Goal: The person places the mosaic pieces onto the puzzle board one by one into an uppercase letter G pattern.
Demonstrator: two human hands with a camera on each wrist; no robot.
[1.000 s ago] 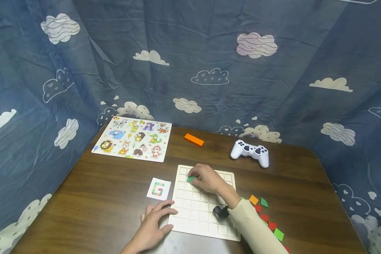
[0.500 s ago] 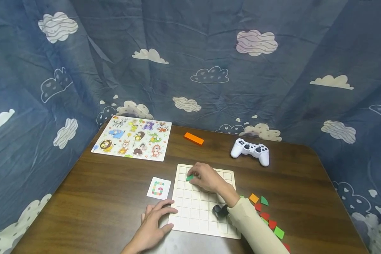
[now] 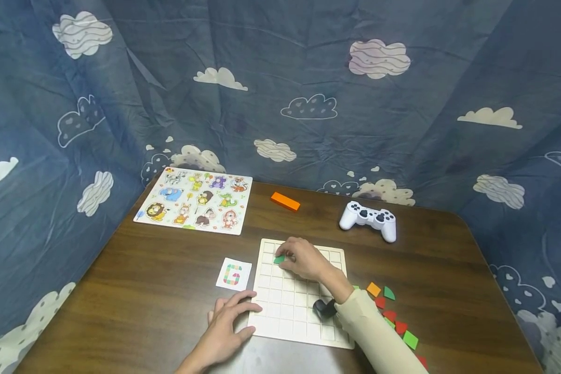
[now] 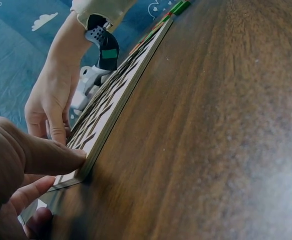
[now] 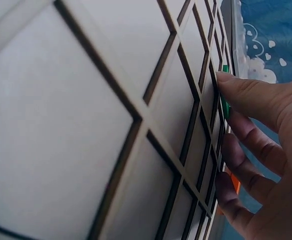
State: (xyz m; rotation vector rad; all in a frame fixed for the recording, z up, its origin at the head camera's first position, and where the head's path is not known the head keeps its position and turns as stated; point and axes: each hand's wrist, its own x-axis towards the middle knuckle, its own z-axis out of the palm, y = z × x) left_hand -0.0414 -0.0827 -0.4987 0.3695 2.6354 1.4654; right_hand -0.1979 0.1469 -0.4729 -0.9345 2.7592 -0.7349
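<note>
A pale wooden grid board (image 3: 280, 311) lies on the table in the head view. Over its upper left squares, my right hand (image 3: 305, 258) pinches a green tile (image 3: 279, 259) between thumb and fingers; the same green tile (image 5: 226, 102) shows edge-on at the fingertips in the right wrist view. Its full outline is partly covered. My left hand (image 3: 224, 327) rests at the board's left edge with fingers extended. In the left wrist view, the thumb (image 4: 68, 159) lies on the board's corner and other fingertips touch near its side.
A card with a coloured G (image 3: 234, 274) lies left of the board. Loose red, green and orange tiles (image 3: 400, 327) lie right of it, partly behind the sleeve. Farther back are an animal puzzle (image 3: 194, 202), an orange block (image 3: 285, 201) and a white game controller (image 3: 368, 221).
Both hands keep nearly the same places on the board, the right still pinching the green tile. The whole scene shifts slightly upward in the head view.
</note>
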